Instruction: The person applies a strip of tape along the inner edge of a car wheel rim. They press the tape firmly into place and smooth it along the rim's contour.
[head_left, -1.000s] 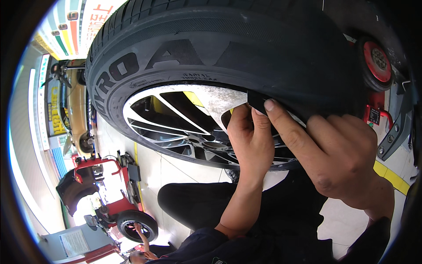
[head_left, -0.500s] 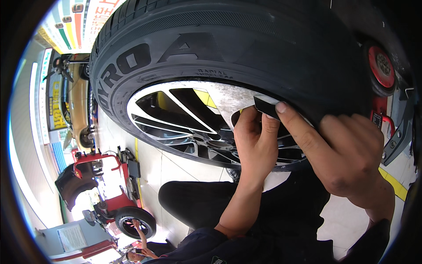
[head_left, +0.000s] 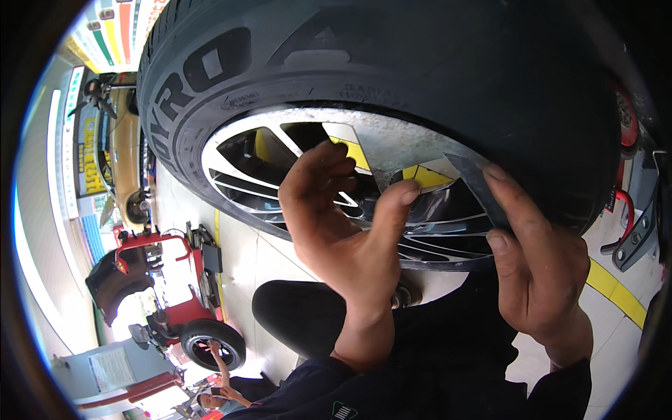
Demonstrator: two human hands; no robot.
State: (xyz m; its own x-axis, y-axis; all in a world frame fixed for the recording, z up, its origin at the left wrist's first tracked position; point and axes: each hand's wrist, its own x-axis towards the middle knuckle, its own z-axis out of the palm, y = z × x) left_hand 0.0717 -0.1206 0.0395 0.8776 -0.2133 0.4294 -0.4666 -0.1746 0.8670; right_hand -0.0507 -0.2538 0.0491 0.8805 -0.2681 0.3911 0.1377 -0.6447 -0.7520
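A large black tyre (head_left: pixel 231 87) on a silver and black alloy wheel (head_left: pixel 238 133) fills the upper middle. Its rim has a broad, dull, scuffed patch (head_left: pixel 402 140). My left hand (head_left: pixel 343 245) is over the spokes, thumb spread from its half-curled fingers, holding nothing. Pinched by the index finger and thumb of my right hand (head_left: pixel 542 280) is a thin dark strip, apparently sandpaper (head_left: pixel 474 183). One end of the strip lies at the rim's edge beside the scuffed patch, near the tyre sidewall.
At lower left a person's hand (head_left: pixel 215 348) is at another wheel (head_left: pixel 199 357), near a red machine (head_left: pixel 150 259). A gold car (head_left: pixel 122 154) stands at far left. Red and grey equipment (head_left: pixel 633 234) and a yellow floor line (head_left: pixel 616 290) are at right.
My left hand has come away from the strip and moved left, its fingers opening. My right hand has turned more upright and now holds the strip alone. The wheel looks slightly closer.
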